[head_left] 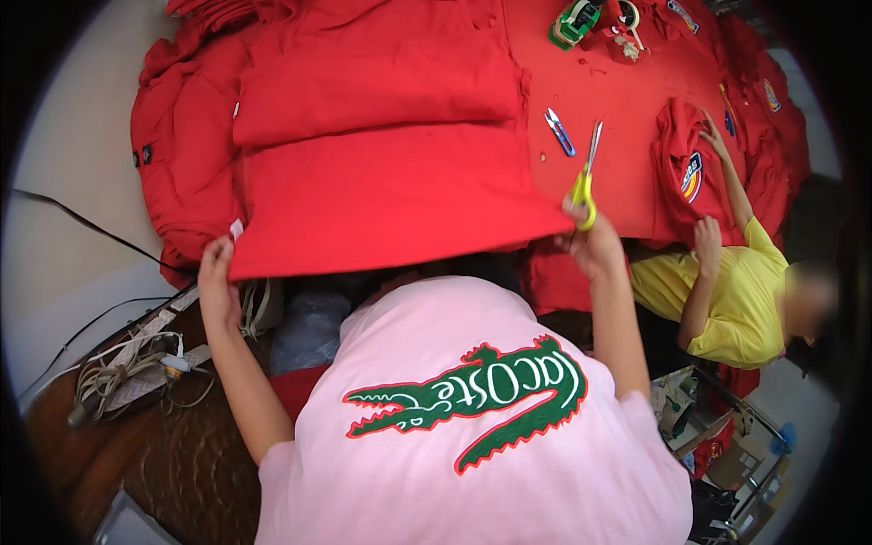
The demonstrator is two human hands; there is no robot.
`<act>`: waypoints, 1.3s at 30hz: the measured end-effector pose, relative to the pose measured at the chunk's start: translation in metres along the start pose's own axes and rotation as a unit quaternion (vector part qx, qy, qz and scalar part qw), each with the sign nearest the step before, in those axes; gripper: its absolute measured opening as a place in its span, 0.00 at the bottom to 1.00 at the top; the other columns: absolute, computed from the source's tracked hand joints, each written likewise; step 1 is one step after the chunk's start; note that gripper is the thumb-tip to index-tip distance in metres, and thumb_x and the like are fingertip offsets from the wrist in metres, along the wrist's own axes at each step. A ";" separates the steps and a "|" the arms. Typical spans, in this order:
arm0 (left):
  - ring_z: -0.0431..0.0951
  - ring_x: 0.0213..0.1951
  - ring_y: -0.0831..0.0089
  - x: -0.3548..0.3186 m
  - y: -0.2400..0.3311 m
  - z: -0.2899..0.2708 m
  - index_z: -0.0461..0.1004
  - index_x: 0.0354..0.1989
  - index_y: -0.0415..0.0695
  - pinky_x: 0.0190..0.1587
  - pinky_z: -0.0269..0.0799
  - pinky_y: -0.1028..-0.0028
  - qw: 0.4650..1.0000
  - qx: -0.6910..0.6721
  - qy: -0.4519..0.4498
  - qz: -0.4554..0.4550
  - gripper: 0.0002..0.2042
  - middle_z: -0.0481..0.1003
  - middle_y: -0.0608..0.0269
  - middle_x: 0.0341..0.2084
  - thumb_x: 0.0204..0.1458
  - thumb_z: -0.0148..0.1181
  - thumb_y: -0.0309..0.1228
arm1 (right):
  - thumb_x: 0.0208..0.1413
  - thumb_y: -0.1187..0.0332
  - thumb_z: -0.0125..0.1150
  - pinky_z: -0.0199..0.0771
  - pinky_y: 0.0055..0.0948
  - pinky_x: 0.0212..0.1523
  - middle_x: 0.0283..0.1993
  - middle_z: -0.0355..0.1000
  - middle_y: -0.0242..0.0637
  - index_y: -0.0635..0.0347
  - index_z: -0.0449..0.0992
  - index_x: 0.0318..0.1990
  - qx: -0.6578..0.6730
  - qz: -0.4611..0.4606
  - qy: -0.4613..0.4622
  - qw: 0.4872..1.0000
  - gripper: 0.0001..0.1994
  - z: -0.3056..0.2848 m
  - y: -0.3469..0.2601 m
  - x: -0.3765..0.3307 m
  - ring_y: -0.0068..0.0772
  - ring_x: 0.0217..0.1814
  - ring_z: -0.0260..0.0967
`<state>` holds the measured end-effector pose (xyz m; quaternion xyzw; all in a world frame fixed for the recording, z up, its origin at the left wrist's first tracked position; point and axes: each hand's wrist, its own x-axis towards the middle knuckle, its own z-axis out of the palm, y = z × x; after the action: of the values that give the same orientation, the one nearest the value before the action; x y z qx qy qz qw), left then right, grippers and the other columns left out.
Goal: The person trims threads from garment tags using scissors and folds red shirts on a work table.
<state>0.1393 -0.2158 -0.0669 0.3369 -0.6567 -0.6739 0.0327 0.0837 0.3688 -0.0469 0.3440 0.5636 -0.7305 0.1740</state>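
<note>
A red garment (391,200) is stretched flat in front of me, its near edge lifted off the table edge. My left hand (218,277) pinches its near left corner, close to a small white tag (237,228). At the near right corner, my right hand (595,243) grips the cloth and also holds scissors (584,193) with yellow handles, blades pointing away from me. How the right fingers divide between cloth and scissors is partly hidden. Beyond the scissors, small blue-handled thread snips (560,133) lie on the red-covered table.
More red garments are piled at the left (186,173) and far side. A green tape dispenser (574,23) and a tape roll (629,16) stand at the back. To the right, a person in a yellow shirt (727,300) handles a red garment with a round patch (692,177). Tangled cables (127,368) lie lower left.
</note>
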 end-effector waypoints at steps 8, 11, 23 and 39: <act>0.75 0.55 0.73 0.061 0.127 0.093 0.71 0.64 0.43 0.59 0.67 0.71 0.969 -0.034 -0.014 0.243 0.22 0.77 0.63 0.55 0.64 0.63 0.37 | 0.61 0.73 0.65 0.77 0.36 0.52 0.62 0.74 0.46 0.58 0.71 0.50 0.103 -0.390 -0.091 0.911 0.12 0.061 -0.114 0.038 0.37 0.58 0.75; 0.72 0.62 0.71 0.059 0.087 0.077 0.72 0.61 0.37 0.64 0.67 0.71 0.967 0.100 -0.016 0.235 0.22 0.75 0.58 0.58 0.63 0.64 0.35 | 0.61 0.71 0.67 0.77 0.31 0.50 0.54 0.79 0.47 0.62 0.72 0.48 -0.006 -0.387 -0.015 0.922 0.11 0.044 -0.090 0.039 0.34 0.52 0.78; 0.80 0.50 0.71 0.006 -0.147 -0.013 0.68 0.60 0.40 0.50 0.72 0.73 0.991 0.086 -0.037 -0.090 0.20 0.78 0.58 0.51 0.57 0.56 0.22 | 0.56 0.74 0.73 0.69 0.24 0.36 0.33 0.77 0.34 0.66 0.73 0.40 -0.202 -0.195 0.171 0.944 0.12 -0.021 0.149 0.036 0.18 0.35 0.70; 0.82 0.49 0.71 -0.008 -0.109 0.001 0.76 0.53 0.45 0.50 0.73 0.68 0.978 0.085 -0.098 -0.166 0.17 0.81 0.64 0.46 0.59 0.66 0.38 | 0.55 0.83 0.68 0.72 0.17 0.37 0.35 0.74 0.28 0.63 0.73 0.41 -0.122 -0.148 0.077 0.978 0.11 -0.031 0.139 0.040 0.15 0.36 0.70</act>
<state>0.1885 -0.1965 -0.1628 0.3752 -0.6464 -0.6416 -0.1727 0.1545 0.3607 -0.1762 0.2878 0.7053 -0.6450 0.0606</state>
